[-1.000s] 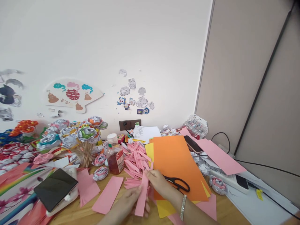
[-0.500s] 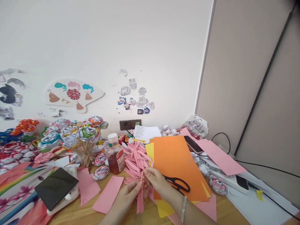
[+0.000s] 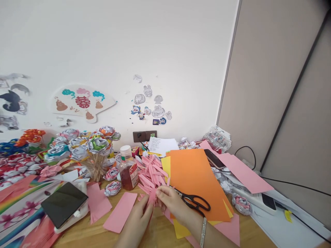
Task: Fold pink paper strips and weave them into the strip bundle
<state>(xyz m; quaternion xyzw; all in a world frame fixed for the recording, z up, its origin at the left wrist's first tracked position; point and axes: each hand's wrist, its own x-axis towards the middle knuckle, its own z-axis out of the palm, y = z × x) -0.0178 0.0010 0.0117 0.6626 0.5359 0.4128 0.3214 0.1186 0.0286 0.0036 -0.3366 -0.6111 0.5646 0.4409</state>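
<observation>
Our 2 hands meet on the near side of the bottle [image 3: 128, 175], a little to its right, with a pink strip [image 3: 152, 197] between them. The left hand [image 3: 141, 216] has its thumb and fingers clamped on the strip's lower part. The right hand [image 3: 168, 200] pinches it by the right edge, near the far end; its lower fingers curl in behind, and we cannot tell how firmly they press.

We judge the strip to be thin paper: almost weightless, stiff enough to take a crease yet easy to bend, and likely to tear or crumple under a hard tug. It looks dry and matt, so it should not slip much. We would hold it at the long edges with light fingertips, 1 hand towards each end, and spare the middle from squeezing. We cannot tell how many layers it has.

Just right of the bottle lies a heap [image 3: 150, 171] of similar pink pieces, loose enough that a brush of the fingers could scatter it. Nearer us than the bottle, a flat pink sheet [image 3: 120, 212] lies on the table [image 3: 99, 238]. Well to the bottle's right, the scissors [image 3: 198, 202] lie partly over the orange sheet [image 3: 192, 175], close to our right hand. Just left of the bottle sits a paper flower [image 3: 113, 188].
</observation>
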